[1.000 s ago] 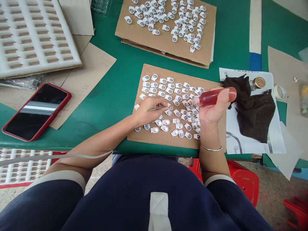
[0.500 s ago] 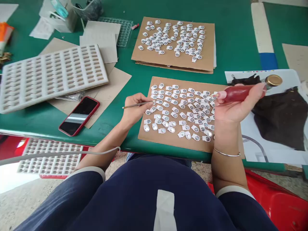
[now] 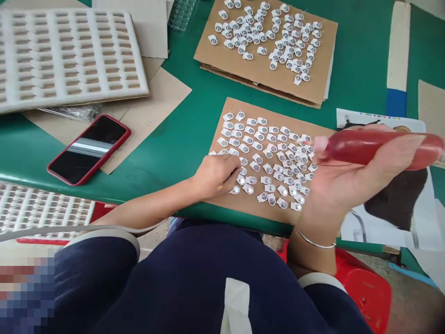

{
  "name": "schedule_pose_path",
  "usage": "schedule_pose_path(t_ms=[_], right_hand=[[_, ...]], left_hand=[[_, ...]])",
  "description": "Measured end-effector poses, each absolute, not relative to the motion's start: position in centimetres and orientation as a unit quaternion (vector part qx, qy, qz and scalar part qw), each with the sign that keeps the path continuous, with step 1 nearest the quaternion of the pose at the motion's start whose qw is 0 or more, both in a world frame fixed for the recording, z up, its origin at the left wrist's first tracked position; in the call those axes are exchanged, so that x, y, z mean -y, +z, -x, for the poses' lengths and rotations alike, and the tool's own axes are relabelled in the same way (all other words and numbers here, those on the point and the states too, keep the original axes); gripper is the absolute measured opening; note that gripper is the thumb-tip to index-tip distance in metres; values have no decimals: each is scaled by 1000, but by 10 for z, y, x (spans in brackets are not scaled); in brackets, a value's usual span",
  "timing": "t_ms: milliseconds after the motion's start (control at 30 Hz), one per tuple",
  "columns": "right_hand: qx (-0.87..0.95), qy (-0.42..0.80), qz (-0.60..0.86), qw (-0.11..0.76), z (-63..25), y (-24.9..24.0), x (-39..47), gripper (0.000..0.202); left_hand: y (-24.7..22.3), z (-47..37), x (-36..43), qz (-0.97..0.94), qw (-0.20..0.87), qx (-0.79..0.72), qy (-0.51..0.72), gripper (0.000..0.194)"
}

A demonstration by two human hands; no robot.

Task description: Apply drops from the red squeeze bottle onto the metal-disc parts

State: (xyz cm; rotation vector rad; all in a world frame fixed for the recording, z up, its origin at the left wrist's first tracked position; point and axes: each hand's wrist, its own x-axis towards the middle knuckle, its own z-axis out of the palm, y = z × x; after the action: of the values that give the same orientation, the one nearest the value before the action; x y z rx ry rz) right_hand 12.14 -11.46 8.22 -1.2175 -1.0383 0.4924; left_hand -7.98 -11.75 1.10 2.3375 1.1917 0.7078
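Note:
My left hand is closed around a thin metal tool, low over the left part of a brown cardboard sheet. Rows of small white tabs with round silver faces lie on this sheet, and my fingers are right beside some of them. Above the sheet's right side, my right hand grips a squeeze bottle of red liquid, tipped on its side. Its pale pink nozzle points left. The tool's tip is hidden by my fingers.
Farther back, a cardboard stack carries more white tabs. A red-cased phone lies at left, below a white slotted tray. Dark cloth rests on white paper at right. A grey cable crosses my left forearm.
My left hand has moved toward me over the sheet, still with the tool. The bottle in my right hand now appears larger and nearer the camera. The whole view has shifted and turned slightly.

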Motion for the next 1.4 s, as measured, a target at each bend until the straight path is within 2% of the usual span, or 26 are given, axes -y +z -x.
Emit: schedule_pose_path(t_ms=[67,233,367,533,633,833,1000,1200,1400], right_hand=[[443,182,513,712,-110,69,107,19],[484,175,549,658,-97,35,100,18],[502,177,544,648,-93,33,103,18],[511,197,535,643,-94,32,103,23],[495,212,524,660,-95,30,103,27],[485,236,545,642,-96,20,103,32],[509,237,563,607,-94,15,103,33],[607,163,592,504,-92,17,102,28],[645,128,592,466,-92,13,99,26]], left_hand=[[8,83,124,-863,190,-401,243,9],[9,83,130,-892,152,-372,209,10],[9,81,129,-911,115,-358,166,15],[9,80,129,-914,130,-356,144,22],[10,80,129,-915,137,-351,142,22],[9,80,128,-924,106,-341,139,17],[9,74,130,-925,67,-337,160,14],[7,66,136,-928,17,-334,165,12],[6,67,136,-922,8,-338,187,14]])
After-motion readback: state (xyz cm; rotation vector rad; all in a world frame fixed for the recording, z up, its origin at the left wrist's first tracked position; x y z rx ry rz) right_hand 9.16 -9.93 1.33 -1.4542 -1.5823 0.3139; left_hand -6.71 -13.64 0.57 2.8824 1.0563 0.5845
